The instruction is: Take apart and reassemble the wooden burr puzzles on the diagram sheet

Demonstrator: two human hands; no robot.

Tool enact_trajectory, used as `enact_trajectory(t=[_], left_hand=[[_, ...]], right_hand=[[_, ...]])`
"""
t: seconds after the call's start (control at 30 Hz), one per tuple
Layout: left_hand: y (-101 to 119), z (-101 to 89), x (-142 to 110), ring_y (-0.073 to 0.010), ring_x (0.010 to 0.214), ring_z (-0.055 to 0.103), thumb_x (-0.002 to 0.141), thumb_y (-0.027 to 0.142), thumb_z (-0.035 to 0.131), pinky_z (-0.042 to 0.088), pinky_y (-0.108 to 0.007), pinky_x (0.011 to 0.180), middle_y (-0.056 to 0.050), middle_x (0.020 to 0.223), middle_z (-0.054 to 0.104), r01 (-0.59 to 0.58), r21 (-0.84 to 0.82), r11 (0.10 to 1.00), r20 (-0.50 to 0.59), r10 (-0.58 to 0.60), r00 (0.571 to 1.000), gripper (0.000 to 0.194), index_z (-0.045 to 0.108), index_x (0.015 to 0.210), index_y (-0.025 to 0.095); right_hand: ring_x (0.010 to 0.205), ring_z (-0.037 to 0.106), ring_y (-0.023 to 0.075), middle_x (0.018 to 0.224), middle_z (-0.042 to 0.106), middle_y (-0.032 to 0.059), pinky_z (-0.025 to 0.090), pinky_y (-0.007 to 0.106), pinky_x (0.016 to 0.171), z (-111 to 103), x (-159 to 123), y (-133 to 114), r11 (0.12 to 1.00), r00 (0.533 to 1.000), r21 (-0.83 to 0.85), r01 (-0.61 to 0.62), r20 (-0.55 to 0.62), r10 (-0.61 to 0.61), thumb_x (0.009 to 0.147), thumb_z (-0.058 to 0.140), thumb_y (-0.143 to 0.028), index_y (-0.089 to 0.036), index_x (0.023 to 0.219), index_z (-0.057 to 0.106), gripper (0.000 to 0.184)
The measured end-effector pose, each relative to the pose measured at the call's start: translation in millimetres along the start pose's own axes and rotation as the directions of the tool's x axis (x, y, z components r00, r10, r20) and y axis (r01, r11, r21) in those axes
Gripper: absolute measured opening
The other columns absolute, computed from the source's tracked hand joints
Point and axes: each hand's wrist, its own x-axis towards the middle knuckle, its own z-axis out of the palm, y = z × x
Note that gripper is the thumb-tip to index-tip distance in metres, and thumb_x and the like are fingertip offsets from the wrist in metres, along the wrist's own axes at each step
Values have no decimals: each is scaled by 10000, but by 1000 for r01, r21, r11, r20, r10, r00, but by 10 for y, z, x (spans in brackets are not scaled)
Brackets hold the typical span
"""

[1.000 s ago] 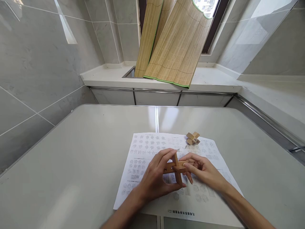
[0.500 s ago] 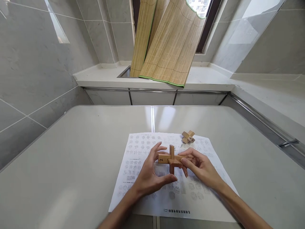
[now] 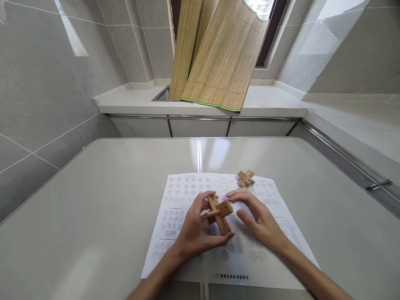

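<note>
Left forearm (image 3: 156,273): cut off at the bottom edge of view; angled inward and away.
Right forearm (image 3: 312,268): likewise cut off at the bottom; angled inward and away.
Printed sheet (image 3: 259,266): laid flat on the table (image 3: 109,200), middle portion hidden under hands; diagrams too fine to make out.
Left hand (image 3: 193,231): back turned toward view, shaped in a wide C; fingers closed on opposite ends of the long bar, thumb at the near end, fingertips at the far end.
Wooden cross block (image 3: 220,213): held above the sheet, tilted, with bars crossing; left-hand end partly hidden in the grip, dark marks hard to read.
Right hand (image 3: 261,216): just beside the block; fingers forward, parted and gently curved, empty, thumb well apart from them; fingertip contact with the block impossible to tell.
Small wooden cross (image 3: 246,178): resting near the far edge of the sheet; dark numerals unclear.
Ledge (image 3: 125,100): beyond the table, partly covered by the mat.
Bamboo mat (image 3: 221,62): green-edged, leaning against the window (image 3: 261,6); upper end cut off.
</note>
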Motion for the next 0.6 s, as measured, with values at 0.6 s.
enact_trajectory(t=[0.6], left_hand=[[-41, 11, -13, -318, 1231, 586, 630, 356, 979, 567, -467, 1002, -113, 1358, 540, -221, 266, 938, 27, 222, 975, 1019, 411, 1475, 299]], right_hand=[[625, 531, 159, 654, 593, -14, 402, 294, 644, -55, 0, -70, 956, 926, 93, -280, 288, 243, 1054, 506, -570, -215, 783, 544, 448]])
